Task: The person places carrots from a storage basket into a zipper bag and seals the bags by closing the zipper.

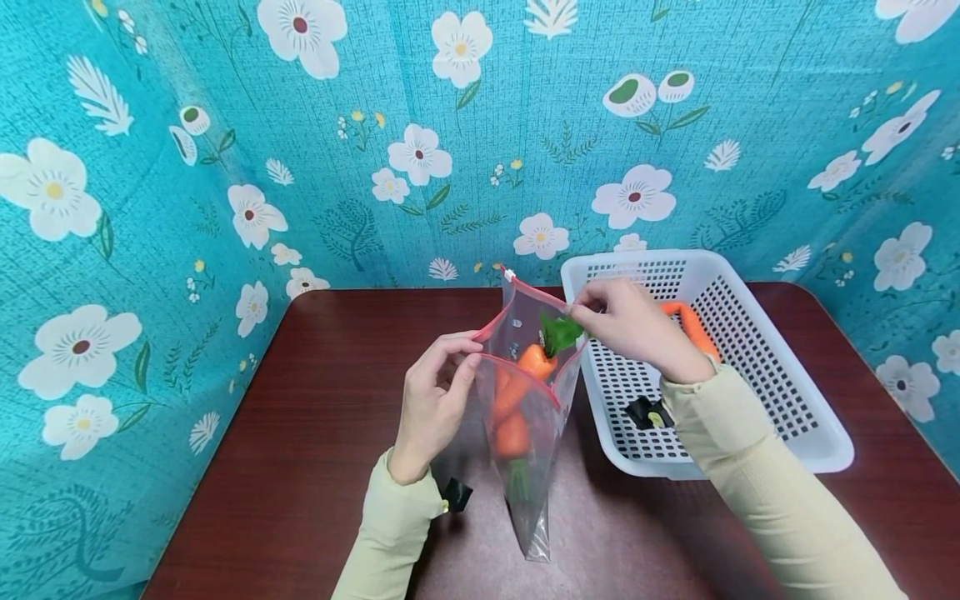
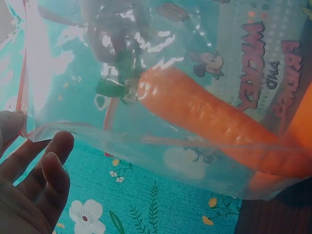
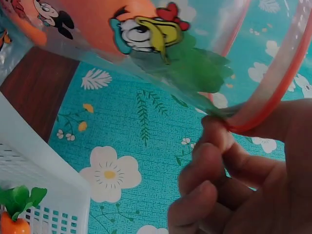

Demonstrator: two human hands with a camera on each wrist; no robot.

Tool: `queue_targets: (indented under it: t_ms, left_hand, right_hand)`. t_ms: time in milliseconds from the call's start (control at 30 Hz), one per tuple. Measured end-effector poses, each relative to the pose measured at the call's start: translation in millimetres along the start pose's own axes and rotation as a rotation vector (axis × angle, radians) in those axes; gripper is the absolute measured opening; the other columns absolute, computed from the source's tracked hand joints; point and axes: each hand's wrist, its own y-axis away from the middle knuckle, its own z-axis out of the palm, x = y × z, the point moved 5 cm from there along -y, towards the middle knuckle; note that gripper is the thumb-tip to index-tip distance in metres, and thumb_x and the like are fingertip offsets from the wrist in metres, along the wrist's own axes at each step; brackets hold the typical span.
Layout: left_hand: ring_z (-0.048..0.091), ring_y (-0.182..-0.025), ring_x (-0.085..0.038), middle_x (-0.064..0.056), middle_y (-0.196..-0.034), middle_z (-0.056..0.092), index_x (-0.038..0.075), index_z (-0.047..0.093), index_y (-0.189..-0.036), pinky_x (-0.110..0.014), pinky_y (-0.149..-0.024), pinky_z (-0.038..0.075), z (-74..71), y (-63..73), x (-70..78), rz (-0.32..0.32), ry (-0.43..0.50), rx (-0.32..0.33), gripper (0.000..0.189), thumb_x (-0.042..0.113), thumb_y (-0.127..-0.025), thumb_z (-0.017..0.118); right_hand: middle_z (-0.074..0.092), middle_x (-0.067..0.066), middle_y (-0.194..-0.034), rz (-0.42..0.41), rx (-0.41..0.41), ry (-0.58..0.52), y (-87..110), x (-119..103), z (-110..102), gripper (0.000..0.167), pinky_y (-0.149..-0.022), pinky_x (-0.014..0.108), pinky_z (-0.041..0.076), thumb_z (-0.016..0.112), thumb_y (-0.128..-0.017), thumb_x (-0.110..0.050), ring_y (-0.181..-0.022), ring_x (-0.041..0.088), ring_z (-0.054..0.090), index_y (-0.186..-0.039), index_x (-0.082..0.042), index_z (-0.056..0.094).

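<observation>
A clear zip bag (image 1: 525, 492) with a red zip edge and a white slider hangs with its mouth spread between both hands. My left hand (image 1: 438, 392) pinches the left edge of the mouth. At the right edge, my right hand (image 1: 626, 321) pinches the rim between thumb and fingers. Inside are toy carrots; one carrot (image 1: 534, 362) has its green leaves (image 1: 561, 333) up near the opening, and another carrot (image 1: 513, 437) sits lower with its leaves downward. Cartoon prints, including a duck (image 3: 148, 34), show on the bag in the right wrist view.
To the right stands a white plastic basket (image 1: 813, 442) holding an orange carrot (image 1: 693, 329), partly hidden by my right arm. The dark red-brown table (image 1: 322, 400) runs back to a blue floral cloth (image 1: 480, 108). Black wrist pieces show at both sleeves.
</observation>
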Motion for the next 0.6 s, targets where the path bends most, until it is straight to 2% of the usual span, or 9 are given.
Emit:
queue_targets:
  t_ms: [133, 333, 467, 600]
  left_hand:
    - [0.057, -0.061, -0.017, -0.009, -0.115, 0.067, 0.006, 0.065, -0.105, -0.02, -0.048, 0.046, -3.3, -0.4, 2.0, 0.004, 0.0, 0.016, 0.013, 0.005, -0.091, 0.064]
    - [0.058, -0.066, -0.01, -0.011, -0.116, 0.066, 0.006, 0.065, -0.106, -0.019, -0.048, 0.044, -7.7, -1.3, 4.9, 0.012, -0.008, 0.038, 0.017, 0.0, -0.09, 0.064]
    - [0.06, -0.069, -0.009, -0.011, -0.117, 0.066, 0.004, 0.064, -0.105, -0.019, -0.049, 0.045, -8.7, -1.5, 8.1, 0.019, 0.001, 0.031, 0.017, -0.002, -0.09, 0.063]
    - [0.06, -0.067, -0.01, -0.012, -0.118, 0.066, 0.004, 0.065, -0.104, -0.02, -0.05, 0.046, -11.3, -1.6, 10.6, 0.029, -0.005, 0.03, 0.016, -0.002, -0.089, 0.063]
  right_hand:
    - [0.062, 0.005, -0.07, 0.011, 0.073, -0.039, 2.9, -1.5, -7.1, 0.021, -0.052, 0.029, 0.04, 0.052, -0.093, -0.017, -0.055, 0.016, 0.049, -0.087, -0.008, 0.07]
    - [0.059, 0.007, -0.064, 0.035, 0.189, -0.183, 9.2, -0.6, -22.7, 0.026, -0.048, 0.029, 0.041, 0.055, -0.096, -0.026, -0.05, 0.015, 0.051, -0.087, -0.006, 0.068]
    - [0.06, 0.008, -0.065, 0.049, 0.198, -0.214, 11.2, -0.1, -23.8, 0.026, -0.05, 0.028, 0.044, 0.055, -0.096, -0.028, -0.052, 0.014, 0.05, -0.088, -0.006, 0.068]
    - [0.06, 0.006, -0.065, 0.06, 0.141, -0.252, 12.3, 0.9, -17.1, 0.023, -0.052, 0.027, 0.047, 0.055, -0.096, -0.023, -0.054, 0.015, 0.054, -0.092, -0.005, 0.068]
